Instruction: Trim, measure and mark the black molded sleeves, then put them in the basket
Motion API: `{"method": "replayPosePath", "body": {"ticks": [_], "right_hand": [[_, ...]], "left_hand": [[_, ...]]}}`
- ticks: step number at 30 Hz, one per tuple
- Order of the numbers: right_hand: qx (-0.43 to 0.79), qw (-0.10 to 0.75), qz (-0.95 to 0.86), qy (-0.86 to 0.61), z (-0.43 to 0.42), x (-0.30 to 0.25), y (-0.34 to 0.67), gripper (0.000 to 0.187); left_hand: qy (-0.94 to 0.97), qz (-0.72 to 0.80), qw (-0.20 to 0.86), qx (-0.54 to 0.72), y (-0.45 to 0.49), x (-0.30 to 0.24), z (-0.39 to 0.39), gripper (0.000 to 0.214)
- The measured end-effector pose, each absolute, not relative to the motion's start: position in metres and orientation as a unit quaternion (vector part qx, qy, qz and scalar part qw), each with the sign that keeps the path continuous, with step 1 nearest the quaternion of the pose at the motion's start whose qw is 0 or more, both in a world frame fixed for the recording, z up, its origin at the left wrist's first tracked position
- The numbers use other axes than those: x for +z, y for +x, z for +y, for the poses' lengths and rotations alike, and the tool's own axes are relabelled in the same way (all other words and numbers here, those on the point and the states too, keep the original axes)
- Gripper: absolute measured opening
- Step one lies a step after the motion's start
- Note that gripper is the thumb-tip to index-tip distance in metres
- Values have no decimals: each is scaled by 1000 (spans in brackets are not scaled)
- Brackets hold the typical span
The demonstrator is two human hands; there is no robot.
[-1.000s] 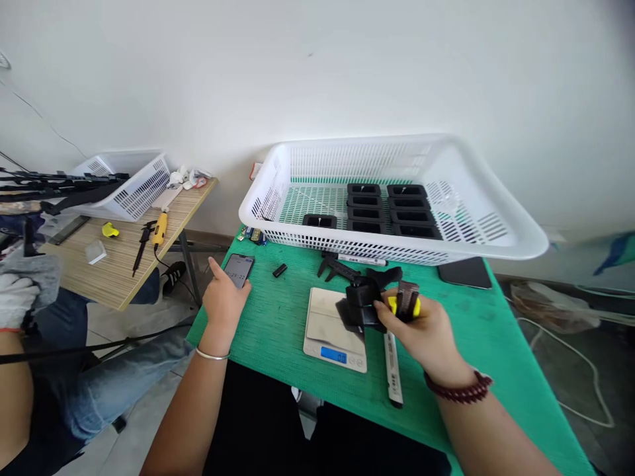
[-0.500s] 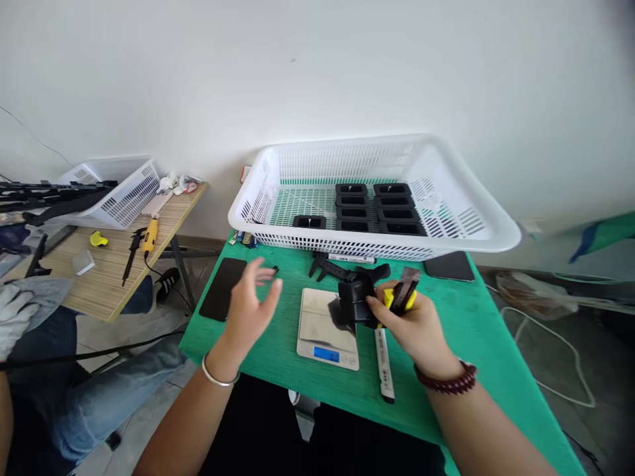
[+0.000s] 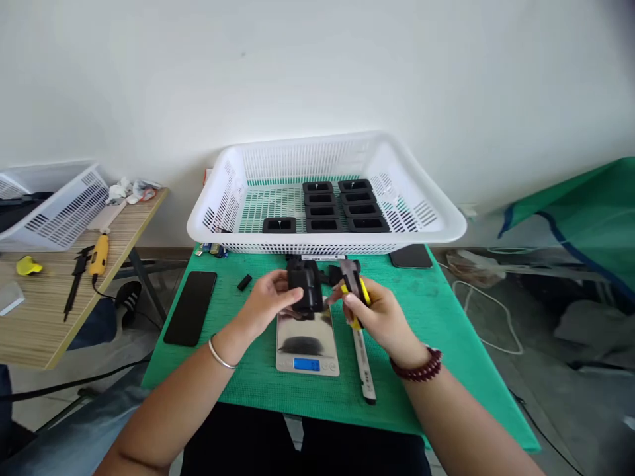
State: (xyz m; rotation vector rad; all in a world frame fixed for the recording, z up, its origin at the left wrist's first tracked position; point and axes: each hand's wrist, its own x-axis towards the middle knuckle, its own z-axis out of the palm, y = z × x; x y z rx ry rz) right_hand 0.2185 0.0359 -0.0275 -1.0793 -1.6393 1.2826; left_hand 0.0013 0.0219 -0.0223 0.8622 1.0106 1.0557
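Observation:
My left hand (image 3: 268, 301) grips a black moulded plastic part (image 3: 308, 287), thumb across its front face. In my right hand (image 3: 380, 317) is a yellow and black utility knife (image 3: 353, 281), its tip end pointing up and away from me. The part and the knife are held close together above a small digital scale (image 3: 305, 337), whose blue display appears to read 0.0. A white marker (image 3: 364, 370) lies right of the scale, below my right hand. Left of my left hand, a small black piece (image 3: 244, 282) rests on the green table cover. The dark caliper behind the part is mostly hidden.
A white perforated basket (image 3: 327, 238) at the back holds several black rectangular frames (image 3: 324, 225). A black phone (image 3: 191, 309) lies at left; another dark flat slab (image 3: 411, 256) is back right. On the wooden table (image 3: 54, 330) are a caliper (image 3: 77, 281) and a yellow corded tool (image 3: 100, 254).
My left hand, empty and spread before, has moved right and taken hold of the black part. My right hand has shifted left, keeping the knife. The view has turned rightward.

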Motion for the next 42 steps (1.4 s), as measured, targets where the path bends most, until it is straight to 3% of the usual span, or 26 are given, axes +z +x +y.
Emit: {"method": "replayPosePath", "body": {"ticks": [5,7,12,19,25,30,33,37,42], "right_hand": [[255,335,-779,-465,40,-28,225,29],[208,297,-821,-441,40,-27,226,28],[196,247,-860,-402,41,-27,229,33],[123,282,-830,-464,40,-28,230,29],[146,271,-893,-327,41,-27,230,30],[53,325,-839,-434,47,-28,239,21],[83,333,-846,-407,45,-26,237,21],[143,267,-899,-316,40,-28,228,28],[69,270,-859,-431,46,-37,231,26]], "left_hand": [[346,462,608,544,-12,-25,30,36],[340,462,612,544,-12,-25,30,34],[380,449,640,494,-10,-26,23,38],[388,423,653,495,-10,-27,23,36],[363,423,661,503,-8,-23,24,34],[373,384,699,474,-8,-21,19,32],[370,383,686,496,-8,-22,21,32],[342,406,653,541,-9,-25,25,30],[353,384,677,519,-8,-24,21,30]]}}
